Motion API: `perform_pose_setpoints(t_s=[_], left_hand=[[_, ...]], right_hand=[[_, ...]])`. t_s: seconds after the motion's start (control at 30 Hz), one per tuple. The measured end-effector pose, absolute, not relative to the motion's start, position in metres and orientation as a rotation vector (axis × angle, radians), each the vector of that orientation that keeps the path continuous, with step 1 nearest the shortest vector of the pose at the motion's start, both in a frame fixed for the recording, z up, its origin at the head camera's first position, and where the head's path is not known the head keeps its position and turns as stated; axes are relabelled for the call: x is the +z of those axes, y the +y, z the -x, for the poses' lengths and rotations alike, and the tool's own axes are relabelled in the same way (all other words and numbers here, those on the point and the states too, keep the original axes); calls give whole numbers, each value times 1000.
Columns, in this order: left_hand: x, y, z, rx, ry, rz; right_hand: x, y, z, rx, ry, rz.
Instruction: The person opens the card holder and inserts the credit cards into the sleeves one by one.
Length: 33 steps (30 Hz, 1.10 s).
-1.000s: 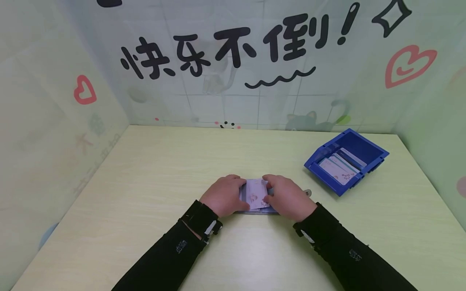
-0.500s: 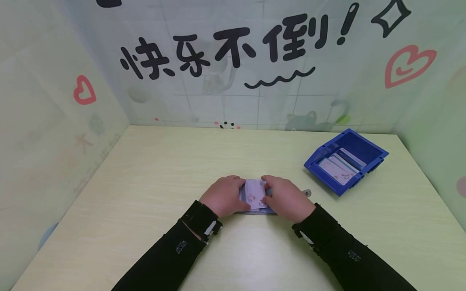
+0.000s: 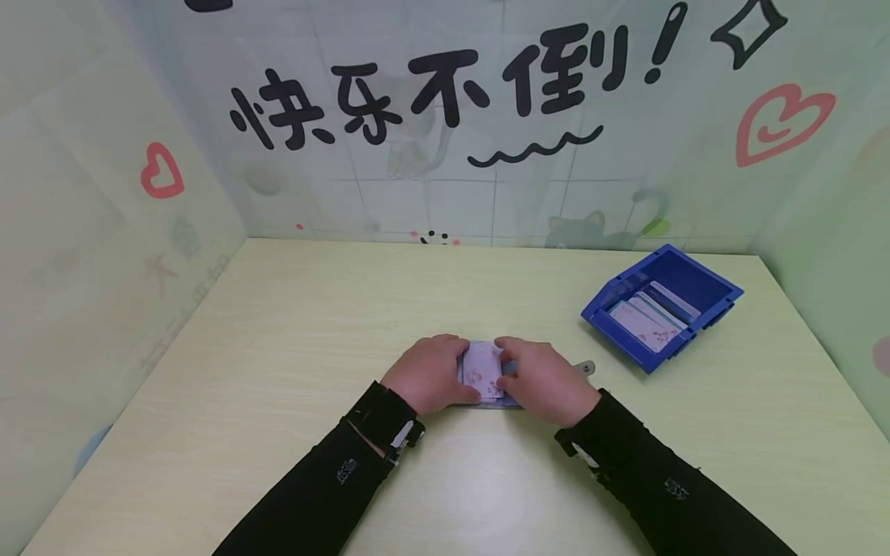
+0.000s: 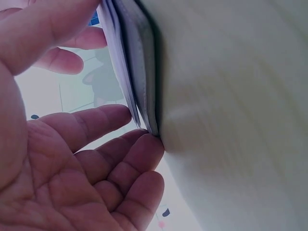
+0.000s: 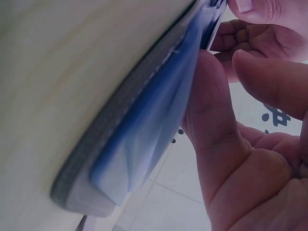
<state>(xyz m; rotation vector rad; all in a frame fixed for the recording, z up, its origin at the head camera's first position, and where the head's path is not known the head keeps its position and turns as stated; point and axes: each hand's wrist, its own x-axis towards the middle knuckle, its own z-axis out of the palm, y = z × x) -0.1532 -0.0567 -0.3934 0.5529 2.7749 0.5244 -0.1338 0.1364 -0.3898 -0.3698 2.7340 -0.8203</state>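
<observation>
A card holder (image 3: pixel 495 405) lies flat on the table, its grey stitched cover (image 5: pixel 82 192) and clear bluish sleeves (image 5: pixel 149 130) showing in the right wrist view. On top sits a pale card (image 3: pixel 482 369) with a pink flower print. My left hand (image 3: pixel 427 374) holds the holder's left side, thumb at the near edge and fingers at the far edge. In the left wrist view, fingertips (image 4: pixel 149 149) touch the holder's edge. My right hand (image 3: pixel 549 380) grips the card's right side with thumb and fingers. How far the card sits inside a sleeve cannot be told.
A blue plastic bin (image 3: pixel 660 309) stands tilted at the back right, with several cards (image 3: pixel 650 323) in it. A strap with a round snap (image 3: pixel 587 368) sticks out beyond my right hand. Printed cloth walls (image 3: pixel 417 201) enclose the table's back and sides.
The card has shifted a little to the left over the holder, and the fingers of my right hand have moved left with it. My left hand has stayed in place.
</observation>
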Motion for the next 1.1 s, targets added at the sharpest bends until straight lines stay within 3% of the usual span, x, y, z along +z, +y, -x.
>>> perform_pose_setpoints(t_s=[1.1], left_hand=[[-394,-57,152,544,2784,-545]], right_hand=[[-392,135,132,-928,2631,426]])
